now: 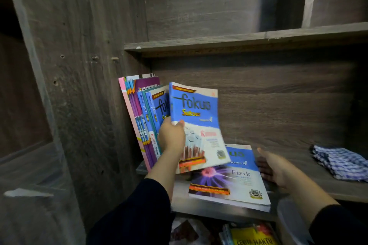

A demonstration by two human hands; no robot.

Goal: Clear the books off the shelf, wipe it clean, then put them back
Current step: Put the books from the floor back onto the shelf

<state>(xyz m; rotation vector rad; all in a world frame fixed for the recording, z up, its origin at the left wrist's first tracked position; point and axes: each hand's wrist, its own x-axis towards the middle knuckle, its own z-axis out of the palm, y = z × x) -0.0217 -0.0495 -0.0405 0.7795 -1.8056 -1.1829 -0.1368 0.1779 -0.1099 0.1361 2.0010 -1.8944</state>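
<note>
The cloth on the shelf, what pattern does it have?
The cloth has a blue and white check pattern, seen in the head view.

The right hand's fingers (263,171) lie in shadow beside the Fizik book (237,183), contact unclear.

A: Left hand (171,135)?
B: Grips blue "fokus" book (196,123) by its left edge, cover facing us, tilted, held above the shelf (318,185).
A: Right hand (278,171)?
B: Fingers straight, thumb up, at right edge of Fizik book (235,181), which lies flat on shelf.
A: Other bks?
B: Row of books (143,123) leaning vs left wall, spines out. Yellow book (253,238) below.
A: Cloth?
B: Checked blue cloth (342,163) on shelf, far right, well apart from bks.
</note>
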